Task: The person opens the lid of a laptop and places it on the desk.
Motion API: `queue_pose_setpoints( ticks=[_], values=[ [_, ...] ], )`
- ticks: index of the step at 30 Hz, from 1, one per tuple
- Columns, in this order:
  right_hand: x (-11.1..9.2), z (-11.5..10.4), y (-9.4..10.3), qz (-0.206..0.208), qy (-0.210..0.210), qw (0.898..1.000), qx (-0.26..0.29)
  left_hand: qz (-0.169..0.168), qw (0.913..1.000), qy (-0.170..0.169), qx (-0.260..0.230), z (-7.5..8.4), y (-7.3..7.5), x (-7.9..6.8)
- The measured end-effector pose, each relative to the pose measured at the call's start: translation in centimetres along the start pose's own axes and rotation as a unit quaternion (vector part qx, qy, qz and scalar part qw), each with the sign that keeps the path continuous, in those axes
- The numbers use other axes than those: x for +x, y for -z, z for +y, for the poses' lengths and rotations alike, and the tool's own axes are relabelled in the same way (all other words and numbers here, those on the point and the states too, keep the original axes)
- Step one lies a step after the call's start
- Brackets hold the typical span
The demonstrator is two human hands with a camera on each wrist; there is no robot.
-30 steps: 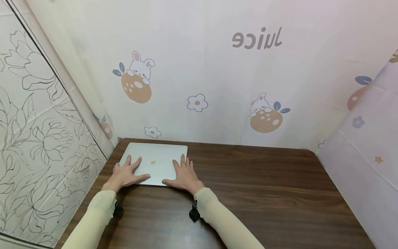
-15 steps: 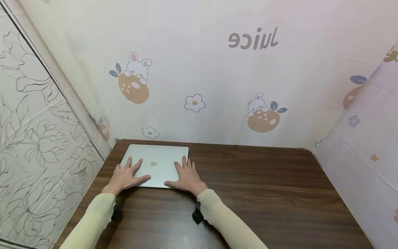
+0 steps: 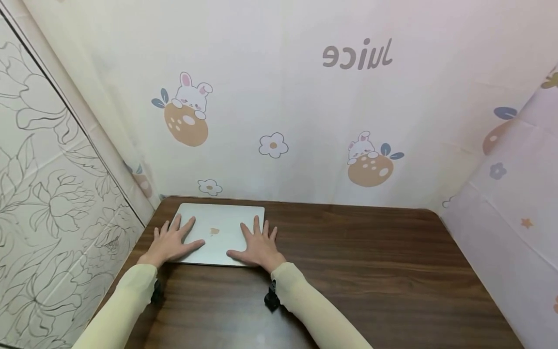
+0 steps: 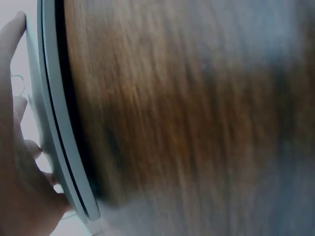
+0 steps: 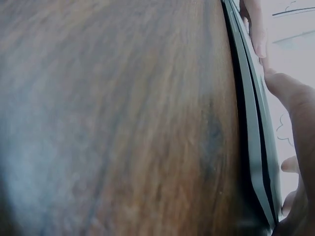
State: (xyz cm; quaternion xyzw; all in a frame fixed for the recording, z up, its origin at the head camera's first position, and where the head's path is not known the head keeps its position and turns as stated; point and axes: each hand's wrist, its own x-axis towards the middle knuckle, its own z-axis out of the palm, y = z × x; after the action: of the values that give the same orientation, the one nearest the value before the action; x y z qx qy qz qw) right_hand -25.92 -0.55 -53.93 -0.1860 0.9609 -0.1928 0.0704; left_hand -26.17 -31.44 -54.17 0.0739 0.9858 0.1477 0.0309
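Along the far left, a pale fabric panel with grey line-drawn flowers point(image 3: 56, 203) hangs beside the dark brown wood-grain bench point(image 3: 370, 271). Next, a pale yellow-green long sleeve point(image 3: 122, 300), with a small black device point(image 3: 157, 293) under its cuff, presumably what carries the wrist camera.

Left hand point(image 3: 167, 244): fingers straight and fanned, thumb pointing inward over the lid, outer fingers past the left edge. It touches from above; nothing curled round or pinched. The splay probably spreads light pressure over a smooth, thin object.

Between the hands: a flat silver metal laptop with a tan-looking logo point(image 3: 224, 236), lid down, at the bench's back left, long side roughly parallel to the back edge. Both wrist views show a thin seam between lid and base, and a dark band below; whether that is shadow or a gap, cannot tell.

Right hand point(image 3: 257, 246) near-mirrors the left: straight fingers spread, thumb inward, outer fingers at or beyond the right edge, no grip. Paired placement at opposite sides likely keeps the slab balanced and square.

Further right, bench continues to a white curtain with a small orange star point(image 3: 527, 223).
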Motion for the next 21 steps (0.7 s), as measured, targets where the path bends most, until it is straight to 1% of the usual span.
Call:
queue_pose_setpoints(
  ticks=[4, 7, 11, 16, 21],
  values=[
    [0.2, -0.1, -0.2, -0.007, -0.011, 1.000, -0.006, -0.019, 0.9996, -0.001, -0.022, -0.2, -0.1, 0.5],
    [0.1, -0.2, -0.1, -0.008, -0.012, 1.000, -0.009, -0.025, 0.9991, -0.010, -0.034, -0.3, -0.2, 0.6],
    [0.0, -0.3, 0.0, -0.008, -0.013, 1.000, -0.014, -0.021, 0.9990, -0.022, -0.034, -0.2, -0.4, 0.3],
    [0.0, -0.2, -0.1, -0.007, -0.010, 1.000, -0.012, -0.012, 0.9995, -0.019, -0.024, 0.1, -0.5, 0.1],
    [0.0, 0.5, 0.1, -0.012, -0.009, 1.000, -0.013, -0.010, 0.9995, -0.014, -0.026, 0.8, -0.7, 0.3]
  ],
)
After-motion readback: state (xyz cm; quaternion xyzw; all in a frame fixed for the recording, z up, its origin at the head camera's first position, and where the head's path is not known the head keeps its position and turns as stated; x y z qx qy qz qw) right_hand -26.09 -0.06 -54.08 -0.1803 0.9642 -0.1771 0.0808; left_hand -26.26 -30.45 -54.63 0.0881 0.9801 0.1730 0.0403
